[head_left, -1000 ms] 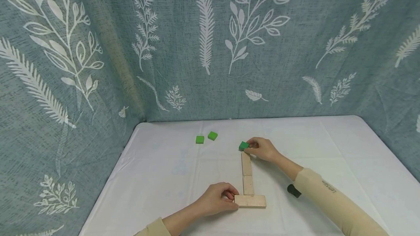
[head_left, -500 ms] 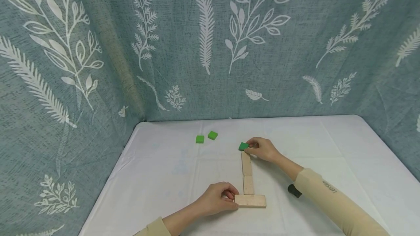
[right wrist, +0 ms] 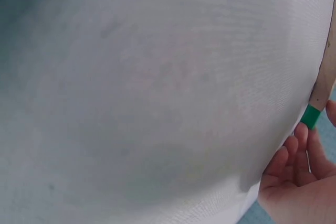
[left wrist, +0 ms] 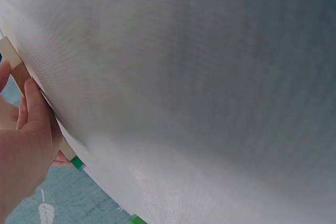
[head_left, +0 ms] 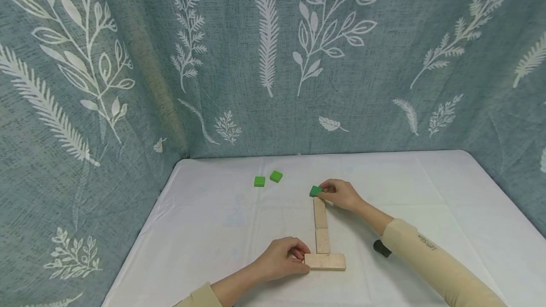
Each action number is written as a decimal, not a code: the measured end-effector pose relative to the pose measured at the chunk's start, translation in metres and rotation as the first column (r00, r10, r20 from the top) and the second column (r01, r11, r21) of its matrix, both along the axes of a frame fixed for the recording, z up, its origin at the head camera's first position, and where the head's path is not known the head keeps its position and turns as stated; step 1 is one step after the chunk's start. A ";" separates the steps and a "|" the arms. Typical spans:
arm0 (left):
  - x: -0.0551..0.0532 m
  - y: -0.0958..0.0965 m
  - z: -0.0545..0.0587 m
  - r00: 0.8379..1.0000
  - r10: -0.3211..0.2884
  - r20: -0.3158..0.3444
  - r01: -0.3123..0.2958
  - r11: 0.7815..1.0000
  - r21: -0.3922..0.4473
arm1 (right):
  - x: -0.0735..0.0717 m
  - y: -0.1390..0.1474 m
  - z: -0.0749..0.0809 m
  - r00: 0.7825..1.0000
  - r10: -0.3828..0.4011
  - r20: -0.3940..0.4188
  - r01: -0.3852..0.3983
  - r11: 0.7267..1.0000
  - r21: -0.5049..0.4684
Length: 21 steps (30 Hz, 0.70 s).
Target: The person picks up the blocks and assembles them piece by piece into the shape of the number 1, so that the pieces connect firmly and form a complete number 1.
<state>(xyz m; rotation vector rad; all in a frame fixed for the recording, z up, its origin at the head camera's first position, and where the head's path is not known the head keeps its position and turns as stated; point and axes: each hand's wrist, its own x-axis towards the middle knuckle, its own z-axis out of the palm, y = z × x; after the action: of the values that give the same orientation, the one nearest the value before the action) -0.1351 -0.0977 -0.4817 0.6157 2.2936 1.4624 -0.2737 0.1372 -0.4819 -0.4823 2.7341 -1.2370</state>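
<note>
Three pale wooden blocks form an upside-down T in the head view. My left hand [head_left: 279,259] pinches the left end of the crosswise block [head_left: 325,262], thumb at its near corner and forefinger at its far one. From that block's far side two more run end to end, a nearer block [head_left: 323,240] and a farther block [head_left: 320,212]. At the far end of the line, my right hand [head_left: 343,194] pinches a small dark green block [head_left: 315,191] between thumb and fingers. In the right wrist view the green block [right wrist: 311,117] sits right at the wooden block's end [right wrist: 325,72].
Two lighter green blocks, one squarely set [head_left: 259,182] and one turned [head_left: 276,176], lie toward the back, left of the line. A black object [head_left: 381,248] shows beside the right sleeve. A patterned curtain [head_left: 256,122] hangs behind the white-covered table [head_left: 204,231].
The dark green block in my right hand has shifted very slightly to the left. My left hand and the wooden blocks stay as they were.
</note>
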 end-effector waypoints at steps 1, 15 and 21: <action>0.000 0.000 0.000 1.000 0.000 0.000 0.000 1.000 0.001 | 0.000 -0.001 0.000 1.000 -0.004 0.005 0.004 1.000 -0.001; 0.000 0.000 0.002 1.000 0.006 0.008 -0.006 1.000 -0.013 | -0.002 -0.003 0.002 0.997 -0.045 0.067 0.046 0.999 -0.005; 0.000 0.001 0.004 1.000 0.009 0.007 -0.009 1.000 -0.025 | -0.002 -0.003 0.003 0.995 -0.051 0.081 0.052 0.999 -0.009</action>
<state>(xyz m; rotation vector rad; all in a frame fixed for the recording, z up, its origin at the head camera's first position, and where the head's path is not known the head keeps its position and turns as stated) -0.1348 -0.0967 -0.4774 0.5925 2.3082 1.4362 -0.2754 0.1343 -0.4787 -0.3574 2.6897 -1.2557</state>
